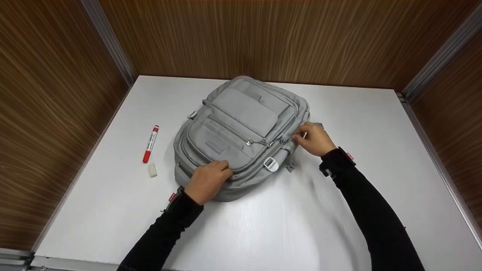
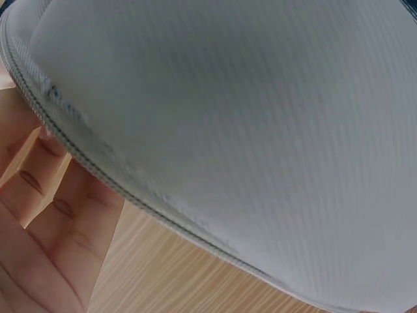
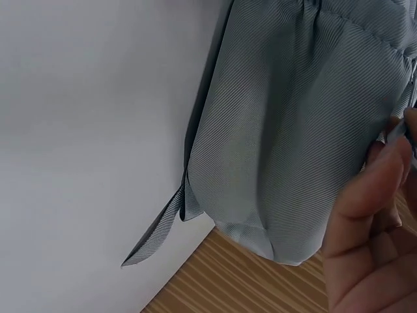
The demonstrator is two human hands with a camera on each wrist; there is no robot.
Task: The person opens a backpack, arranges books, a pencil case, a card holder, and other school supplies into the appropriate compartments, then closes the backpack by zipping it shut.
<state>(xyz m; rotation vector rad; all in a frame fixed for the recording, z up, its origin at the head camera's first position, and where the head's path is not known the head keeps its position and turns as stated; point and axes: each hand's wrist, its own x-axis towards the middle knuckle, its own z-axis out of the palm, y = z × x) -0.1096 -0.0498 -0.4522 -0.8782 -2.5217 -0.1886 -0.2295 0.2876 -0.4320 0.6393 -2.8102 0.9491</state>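
Observation:
A grey backpack [image 1: 241,124] lies front side up on the white table, at a slant. My left hand [image 1: 209,180] grips its near edge by the curved zipper seam; in the left wrist view, the fingers [image 2: 71,215] are partly hidden behind the zipper edge [image 2: 140,203]. At the right side, my right hand [image 1: 314,138] pinches a small grey zipper pull [image 3: 399,130] between thumb and finger, close to the side pocket [image 3: 287,143]. The main zipper looks closed along the visible seam. A white buckle [image 1: 271,164] sits between the two hands.
Left of the backpack lie a red-and-white marker [image 1: 151,144] and a small whitish eraser [image 1: 152,170]. Wood-grain panels [image 1: 256,41] enclose the white table [image 1: 376,150] at the back and sides. A loose strap end [image 3: 153,231] hangs beside the side pocket.

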